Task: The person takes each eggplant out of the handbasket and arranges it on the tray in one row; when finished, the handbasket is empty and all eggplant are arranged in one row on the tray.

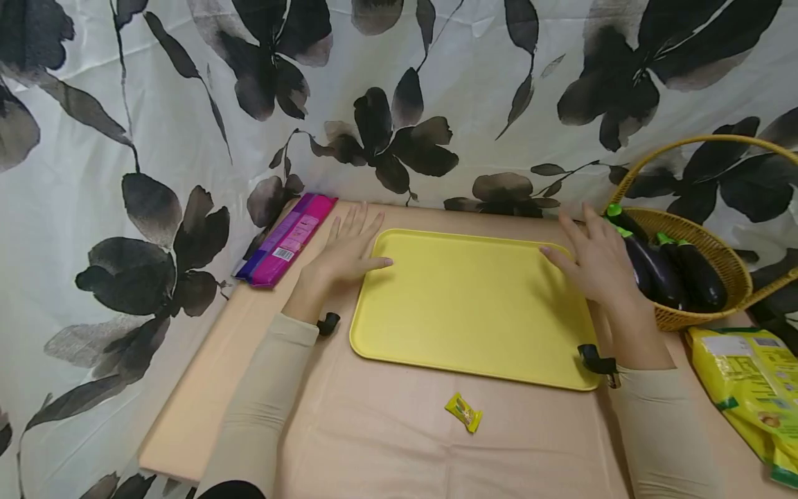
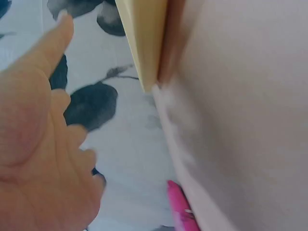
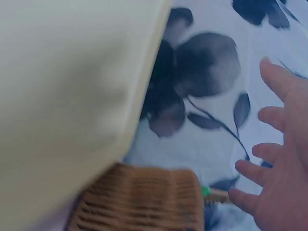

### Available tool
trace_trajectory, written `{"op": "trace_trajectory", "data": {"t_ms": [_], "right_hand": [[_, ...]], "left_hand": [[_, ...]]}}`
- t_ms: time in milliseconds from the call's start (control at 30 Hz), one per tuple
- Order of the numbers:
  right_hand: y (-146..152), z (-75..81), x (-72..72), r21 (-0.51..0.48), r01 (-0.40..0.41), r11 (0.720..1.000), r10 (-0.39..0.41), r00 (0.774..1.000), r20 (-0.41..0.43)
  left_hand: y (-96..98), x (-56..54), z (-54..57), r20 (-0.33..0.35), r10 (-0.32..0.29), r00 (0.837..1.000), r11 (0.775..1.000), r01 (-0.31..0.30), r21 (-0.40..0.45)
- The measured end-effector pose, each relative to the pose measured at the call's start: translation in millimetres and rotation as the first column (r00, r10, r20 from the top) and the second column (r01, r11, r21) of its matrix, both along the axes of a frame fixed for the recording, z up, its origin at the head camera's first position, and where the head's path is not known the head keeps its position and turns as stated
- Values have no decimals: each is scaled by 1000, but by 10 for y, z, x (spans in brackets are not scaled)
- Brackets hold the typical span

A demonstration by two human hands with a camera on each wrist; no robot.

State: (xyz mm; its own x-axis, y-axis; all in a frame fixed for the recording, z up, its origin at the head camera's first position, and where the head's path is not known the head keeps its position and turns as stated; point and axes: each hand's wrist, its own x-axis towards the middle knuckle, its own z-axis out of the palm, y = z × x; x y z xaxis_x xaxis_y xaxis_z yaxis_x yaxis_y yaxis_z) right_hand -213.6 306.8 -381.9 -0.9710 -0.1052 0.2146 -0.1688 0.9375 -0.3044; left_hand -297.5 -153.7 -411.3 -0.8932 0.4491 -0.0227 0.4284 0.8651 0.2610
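Note:
A yellow rectangular tray (image 1: 474, 305) lies flat on the table. My left hand (image 1: 348, 248) is at its left edge, fingers spread and thumb reaching over the rim in the head view. At the tray's right side is my right hand (image 1: 600, 267), also with spread fingers. In the left wrist view the left hand (image 2: 48, 144) holds nothing, and the tray edge (image 2: 144, 43) shows beside it. The right wrist view shows the right hand (image 3: 286, 149) apart from the tray (image 3: 72, 82). A small yellow wrapped candy (image 1: 464, 413) lies in front of the tray.
A wicker basket (image 1: 742, 277) with dark eggplants (image 1: 663, 274) stands at the right, close to my right hand. Nearer is a yellow-green bag (image 1: 748, 388). A pink and purple packet (image 1: 289, 239) lies at the far left. Floral cloth (image 1: 486, 125) hangs behind the table.

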Motion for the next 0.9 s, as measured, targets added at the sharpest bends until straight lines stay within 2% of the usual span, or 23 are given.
{"op": "trace_trajectory", "data": {"t_ms": [67,133,233,300,400,500,600,733,900], "right_hand": [[71,76,39,-52,37,998,-38,999,-25],[153,143,72,-114,64,991,-70,996,-49],[286,207,118,-207,85,975,-103,991,-80],[370,229,137,-260,82,962,-112,988,-104],[487,233,149,-290,84,953,-119,987,-108],[598,207,165,-272,94,958,-118,990,-74],[695,168,176,-235,119,965,-123,992,-2],[774,120,186,-175,178,969,-166,983,77],[806,70,161,-97,203,974,-194,977,93]], "left_hand": [[-67,-30,-30,71,-29,997,998,24,59],[-133,-45,-55,174,-66,983,990,42,136],[-231,-60,-96,320,-121,940,980,62,189],[-281,-61,-120,394,-132,910,981,63,183],[-334,-63,-148,442,-128,888,986,64,156],[-360,-58,-158,455,-120,882,987,57,150],[-372,-61,-168,460,-112,881,989,52,141],[-373,-71,-176,462,-100,881,991,47,124],[-361,-78,-167,462,-93,882,993,47,110]]}}
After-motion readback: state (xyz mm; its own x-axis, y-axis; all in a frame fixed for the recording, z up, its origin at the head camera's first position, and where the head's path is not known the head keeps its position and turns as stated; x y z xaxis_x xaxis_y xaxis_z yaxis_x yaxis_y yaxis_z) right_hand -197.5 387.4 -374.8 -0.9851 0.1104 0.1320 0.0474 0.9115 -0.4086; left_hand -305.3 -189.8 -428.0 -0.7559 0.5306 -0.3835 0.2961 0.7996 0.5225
